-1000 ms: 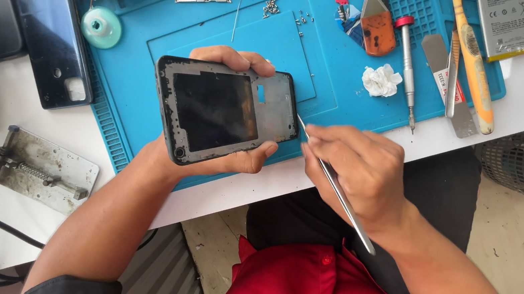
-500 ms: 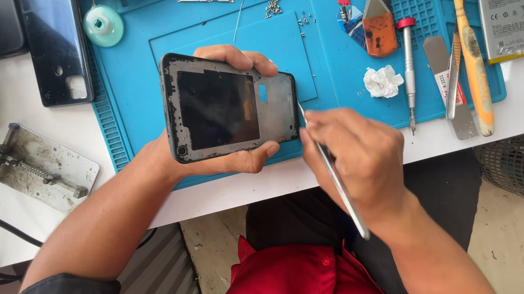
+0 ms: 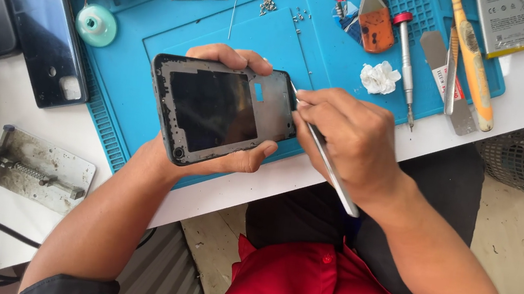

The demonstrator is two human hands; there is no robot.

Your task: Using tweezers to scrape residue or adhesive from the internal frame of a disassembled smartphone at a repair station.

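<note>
While left hand (image 3: pixel 207 153) grips opened phone frame (image 3: pixel 219 111), right hand (image 3: pixel 344 137) pinches tweezers (image 3: pixel 325 155) at its edge; screws (image 3: pixel 268 5) already out, internals w/ work left

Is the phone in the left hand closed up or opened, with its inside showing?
Opened: the phone frame in the left hand shows bare inner metal, and the right hand sets tweezers to its edge.

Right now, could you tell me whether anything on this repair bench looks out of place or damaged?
Mostly no. The phone frame in the left hand is stripped open, with the right hand working tweezers at its edge. Loose screws lie scattered on the blue mat, and a crumpled tissue sits among the tools.
</note>
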